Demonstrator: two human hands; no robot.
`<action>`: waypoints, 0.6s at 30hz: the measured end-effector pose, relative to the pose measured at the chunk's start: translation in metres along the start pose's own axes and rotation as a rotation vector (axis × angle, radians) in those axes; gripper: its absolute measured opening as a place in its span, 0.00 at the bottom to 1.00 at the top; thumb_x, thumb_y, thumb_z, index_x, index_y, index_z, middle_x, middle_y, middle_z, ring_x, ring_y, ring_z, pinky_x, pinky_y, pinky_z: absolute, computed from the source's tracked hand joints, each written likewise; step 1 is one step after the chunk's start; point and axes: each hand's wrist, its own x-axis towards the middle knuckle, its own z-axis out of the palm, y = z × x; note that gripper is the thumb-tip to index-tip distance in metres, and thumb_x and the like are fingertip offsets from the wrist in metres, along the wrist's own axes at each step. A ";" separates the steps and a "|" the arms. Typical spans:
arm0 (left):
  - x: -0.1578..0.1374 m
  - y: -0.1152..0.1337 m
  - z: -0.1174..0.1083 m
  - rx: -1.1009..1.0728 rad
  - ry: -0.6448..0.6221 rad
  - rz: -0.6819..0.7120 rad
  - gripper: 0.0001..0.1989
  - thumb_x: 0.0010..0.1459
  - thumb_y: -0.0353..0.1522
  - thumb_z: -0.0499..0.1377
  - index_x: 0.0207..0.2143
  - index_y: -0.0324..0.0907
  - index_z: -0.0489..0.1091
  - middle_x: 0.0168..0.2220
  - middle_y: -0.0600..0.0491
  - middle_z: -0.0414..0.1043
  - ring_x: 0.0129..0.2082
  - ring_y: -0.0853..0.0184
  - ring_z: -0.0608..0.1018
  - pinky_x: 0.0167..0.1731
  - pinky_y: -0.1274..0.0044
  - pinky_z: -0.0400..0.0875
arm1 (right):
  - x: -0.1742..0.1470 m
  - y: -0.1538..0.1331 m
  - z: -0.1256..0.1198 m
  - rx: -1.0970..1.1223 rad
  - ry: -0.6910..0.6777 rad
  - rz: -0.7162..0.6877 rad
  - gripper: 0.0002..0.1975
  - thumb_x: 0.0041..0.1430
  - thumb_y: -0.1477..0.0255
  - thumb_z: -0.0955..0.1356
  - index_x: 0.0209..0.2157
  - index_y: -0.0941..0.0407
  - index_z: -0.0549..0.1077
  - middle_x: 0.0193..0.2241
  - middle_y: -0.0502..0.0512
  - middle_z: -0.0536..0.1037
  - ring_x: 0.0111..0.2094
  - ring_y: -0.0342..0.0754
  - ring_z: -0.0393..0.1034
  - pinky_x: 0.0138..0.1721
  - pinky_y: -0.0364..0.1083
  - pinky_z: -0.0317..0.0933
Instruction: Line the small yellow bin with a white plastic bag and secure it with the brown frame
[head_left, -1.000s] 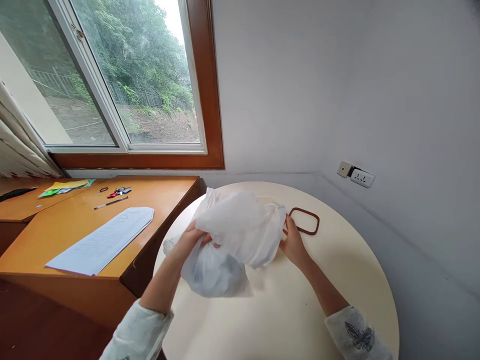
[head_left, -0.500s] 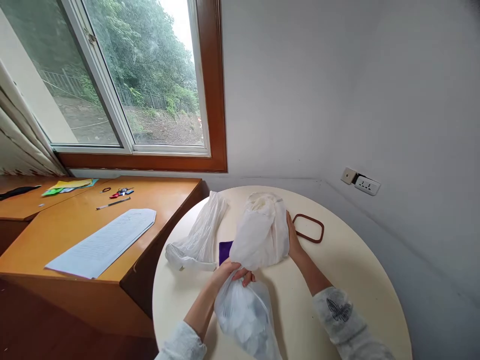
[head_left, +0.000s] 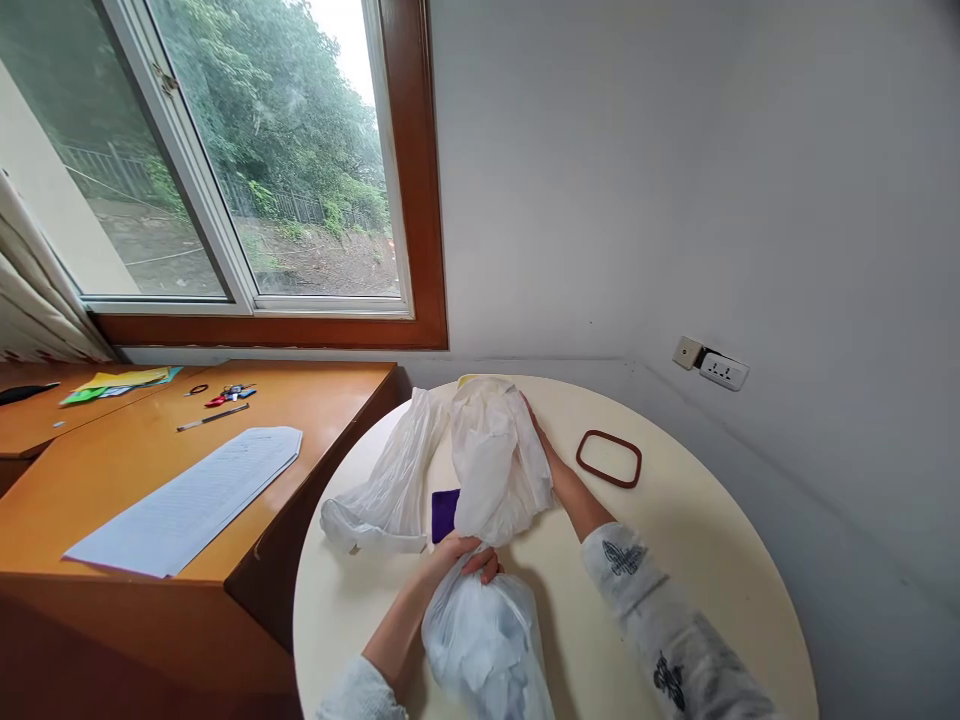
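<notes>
A white, translucent plastic bag (head_left: 487,640) has pale contents bulging in its near end. My left hand (head_left: 469,560) is closed round the bunched neck of this bag. Beyond the fist, the bag's loose upper part (head_left: 499,470) spreads away over the round table. Along the right side of that part lies my right hand (head_left: 541,440), its fingers stretched out and partly hidden by the plastic. To the left, a second crumpled white plastic bag (head_left: 386,490) lies flat. A purple piece (head_left: 444,515) shows between the two, just past my left hand.
A brown rounded-rectangular frame (head_left: 609,460) lies on the round cream table (head_left: 675,580), right of my right hand. The wooden desk (head_left: 330,400) at left bears paper sheets (head_left: 195,500), a pen (head_left: 213,417) and keys (head_left: 231,394). A wall socket (head_left: 724,371) is at right.
My right hand has moved left and farther away along the bag's upper part, which is now longer and narrower. My left hand keeps its grip on the neck.
</notes>
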 end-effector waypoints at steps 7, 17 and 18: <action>0.004 0.001 0.002 -0.004 -0.028 -0.006 0.19 0.41 0.39 0.62 0.10 0.42 0.57 0.09 0.61 0.46 0.14 0.73 0.61 0.33 0.71 0.62 | -0.045 0.047 -0.071 -0.598 0.036 0.125 0.34 0.56 0.66 0.57 0.62 0.58 0.41 0.61 0.64 0.50 0.61 0.56 0.42 0.57 0.62 0.36; 0.001 -0.003 0.023 0.135 -0.161 -0.066 0.20 0.45 0.39 0.59 0.08 0.42 0.56 0.10 0.59 0.49 0.16 0.70 0.64 0.35 0.69 0.62 | -0.097 0.097 -0.090 -1.048 -0.075 0.381 0.27 0.60 0.64 0.51 0.59 0.58 0.52 0.61 0.61 0.49 0.62 0.62 0.38 0.54 0.68 0.37; 0.002 -0.004 0.023 0.143 -0.166 -0.064 0.20 0.45 0.38 0.59 0.09 0.42 0.56 0.10 0.59 0.49 0.17 0.70 0.64 0.35 0.69 0.62 | -0.095 0.094 -0.084 -1.040 -0.093 0.363 0.27 0.60 0.65 0.52 0.59 0.58 0.53 0.61 0.61 0.50 0.62 0.61 0.38 0.54 0.67 0.37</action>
